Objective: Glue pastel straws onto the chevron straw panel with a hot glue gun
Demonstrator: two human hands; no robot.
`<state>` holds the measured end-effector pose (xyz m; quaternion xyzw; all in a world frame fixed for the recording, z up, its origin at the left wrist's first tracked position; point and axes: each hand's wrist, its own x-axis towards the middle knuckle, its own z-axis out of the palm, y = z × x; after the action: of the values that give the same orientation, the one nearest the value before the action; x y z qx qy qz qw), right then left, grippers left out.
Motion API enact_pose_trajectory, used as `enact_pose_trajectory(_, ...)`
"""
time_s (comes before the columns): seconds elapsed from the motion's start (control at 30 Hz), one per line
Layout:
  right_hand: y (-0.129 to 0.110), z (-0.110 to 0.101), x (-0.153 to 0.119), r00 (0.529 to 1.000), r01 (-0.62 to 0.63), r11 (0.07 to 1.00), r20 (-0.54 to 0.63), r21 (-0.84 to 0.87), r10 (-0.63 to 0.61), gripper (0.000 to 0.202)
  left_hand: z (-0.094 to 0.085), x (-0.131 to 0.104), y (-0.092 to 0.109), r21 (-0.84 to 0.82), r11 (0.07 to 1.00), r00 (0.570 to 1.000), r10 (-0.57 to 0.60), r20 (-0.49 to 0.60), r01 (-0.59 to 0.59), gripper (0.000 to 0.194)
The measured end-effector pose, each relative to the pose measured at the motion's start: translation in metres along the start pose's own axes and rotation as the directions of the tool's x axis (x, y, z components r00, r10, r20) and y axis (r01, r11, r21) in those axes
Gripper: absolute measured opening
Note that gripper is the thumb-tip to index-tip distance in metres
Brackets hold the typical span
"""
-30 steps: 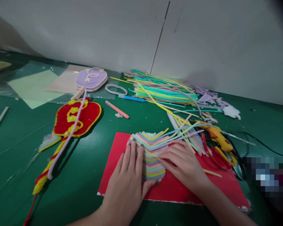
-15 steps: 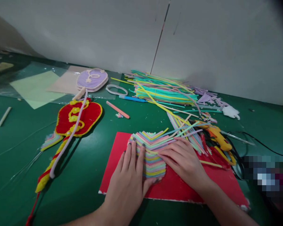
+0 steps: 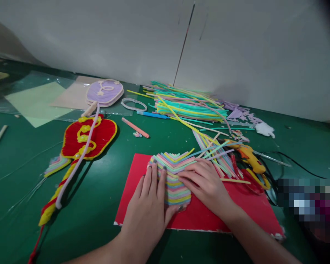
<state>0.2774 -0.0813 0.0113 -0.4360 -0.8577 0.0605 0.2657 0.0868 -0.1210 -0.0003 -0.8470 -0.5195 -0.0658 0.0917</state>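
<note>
A striped panel of pastel pipe cleaners [image 3: 178,190], laid in V-shaped rows, lies on a red board [image 3: 242,212]. My left hand [image 3: 145,205] rests over its left side, fingers stretched out and pressing flat, the thumb at the lower edge. With fingertips pinched together, my right hand [image 3: 205,183] holds a yellow pipe cleaner [image 3: 238,181] across the panel. The stem's free end sticks out to the right beyond the hand. Part of the panel is hidden under both hands. Loose stem ends fan out at the panel's upper right.
A pipe-cleaner pile [image 3: 187,108] lies against the wall. A yellow hot glue gun [image 3: 249,156], with scissors close by, sits right of the board. At left are a red-and-yellow fan [image 3: 103,137], a purple fan [image 3: 104,91] and pale green paper [image 3: 38,104]. Two pens lie behind the board.
The yellow pipe cleaner's right end has swung up a little, so the stem lies more level. My left hand stays on the panel. The whole view has shifted slightly.
</note>
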Motion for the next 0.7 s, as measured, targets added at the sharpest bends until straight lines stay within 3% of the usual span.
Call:
enact_pose_trajectory(0.23,-0.0007,0.0075,0.0044,1.000,0.007,0.999,-0.013,0.048,-0.006,0.010,-0.0002,0.0008,-0.0002,0.000,1.000,1.000,-0.001,0.010,0.001,0.080)
enact_pose_trajectory(0.7,-0.0058,0.0074,0.0048,0.992,0.103,0.992,-0.067,-0.079,-0.108,0.012,-0.0016,0.0024,-0.0024,-0.109,0.994,0.998,0.005,0.056,0.001,0.076)
